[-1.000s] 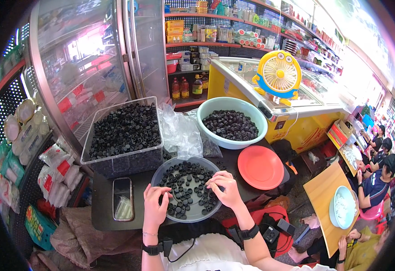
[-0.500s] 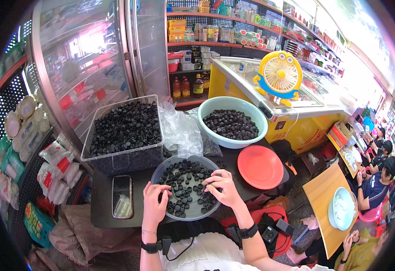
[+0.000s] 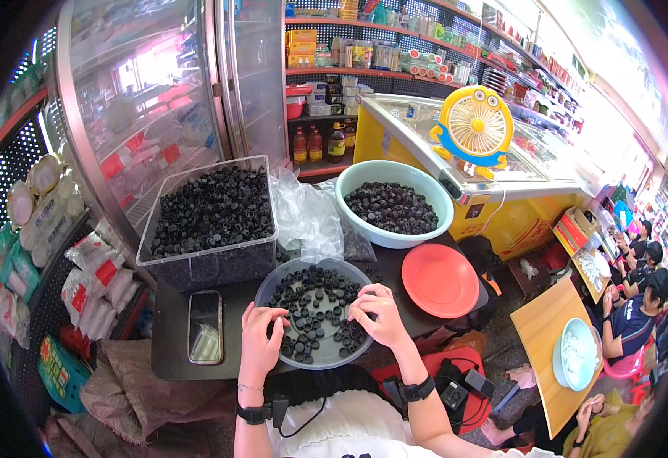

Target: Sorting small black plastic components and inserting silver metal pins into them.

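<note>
Plainly, black caps (image 3: 319, 294) lie between left hand (image 3: 261, 330) and right hand (image 3: 384, 316), fingers (image 3: 274, 314) curled, any pinch unclear.

I'm seeing black plastic caps (image 3: 303, 288) showing a dull sheen; the translucent plastic basin (image 3: 330, 362) is looking smooth, the crinkled plastic bag (image 3: 309, 217) is gleaming, the brown sack (image 3: 132, 389) is looking rough, matt.

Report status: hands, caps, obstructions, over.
Left hand and right hand at opposite sides of translucent tub; can't tell if either grip holds a cap. Black caps loose inside. Red plate off right, not between hands and caps.
</note>
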`<move>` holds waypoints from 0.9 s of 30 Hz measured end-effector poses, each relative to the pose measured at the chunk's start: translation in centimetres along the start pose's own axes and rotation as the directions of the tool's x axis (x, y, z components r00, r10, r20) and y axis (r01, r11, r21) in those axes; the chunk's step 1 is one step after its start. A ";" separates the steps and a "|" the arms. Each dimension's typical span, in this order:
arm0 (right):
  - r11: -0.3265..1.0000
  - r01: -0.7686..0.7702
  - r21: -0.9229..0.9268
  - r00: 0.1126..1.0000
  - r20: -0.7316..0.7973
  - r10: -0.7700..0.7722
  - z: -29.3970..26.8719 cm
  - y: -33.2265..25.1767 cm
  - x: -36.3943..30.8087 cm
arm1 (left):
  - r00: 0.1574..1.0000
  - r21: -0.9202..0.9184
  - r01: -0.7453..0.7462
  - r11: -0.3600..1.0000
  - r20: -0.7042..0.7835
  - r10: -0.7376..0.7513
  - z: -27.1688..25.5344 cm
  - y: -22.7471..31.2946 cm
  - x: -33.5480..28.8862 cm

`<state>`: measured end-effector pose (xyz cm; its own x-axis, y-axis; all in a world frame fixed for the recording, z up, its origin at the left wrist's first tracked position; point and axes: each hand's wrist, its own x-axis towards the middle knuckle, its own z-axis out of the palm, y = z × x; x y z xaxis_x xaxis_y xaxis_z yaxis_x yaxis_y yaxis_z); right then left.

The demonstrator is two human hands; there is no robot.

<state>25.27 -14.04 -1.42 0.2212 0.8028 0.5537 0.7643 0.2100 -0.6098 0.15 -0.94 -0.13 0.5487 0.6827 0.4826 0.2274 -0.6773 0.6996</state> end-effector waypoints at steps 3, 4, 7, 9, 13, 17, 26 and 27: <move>1.000 0.002 0.010 1.000 -0.007 -0.001 0.0 -0.1 0.0 | 1.000 0.001 0.008 1.000 -0.002 -0.008 0.0 0.0 0.0; 1.000 -0.002 0.014 1.000 -0.015 0.002 0.0 -0.1 0.0 | 1.000 0.000 0.006 1.000 -0.003 -0.006 0.0 0.1 0.0; 1.000 -0.004 0.008 1.000 -0.017 0.004 0.1 -0.1 0.0 | 1.000 0.004 0.001 1.000 -0.003 -0.001 0.0 0.0 0.0; 1.000 -0.003 -0.001 1.000 -0.011 0.003 0.1 0.1 0.0 | 1.000 0.008 -0.002 1.000 -0.003 0.002 0.0 -0.1 0.0; 1.000 0.011 -0.020 1.000 -0.007 -0.011 0.1 0.2 0.0 | 1.000 0.011 -0.002 1.000 -0.001 0.002 0.0 0.0 0.0; 1.000 0.006 -0.002 1.000 -0.009 -0.006 0.0 -0.3 0.2 | 1.000 0.009 0.004 1.000 -0.003 -0.004 0.0 0.0 0.0; 1.000 0.019 -0.001 1.000 0.012 -0.019 0.0 0.7 -0.3 | 1.000 0.005 0.020 1.000 0.015 -0.020 -0.1 0.4 0.0; 1.000 0.017 -0.002 1.000 0.011 -0.017 0.1 0.7 -0.2 | 1.000 0.003 0.020 1.000 0.016 -0.020 -0.1 0.3 0.1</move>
<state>25.66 -14.01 -2.02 0.2013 0.8055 0.5574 0.7693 0.2222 -0.5990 0.23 -1.05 0.16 0.5572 0.6913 0.4599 0.2405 -0.6646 0.7075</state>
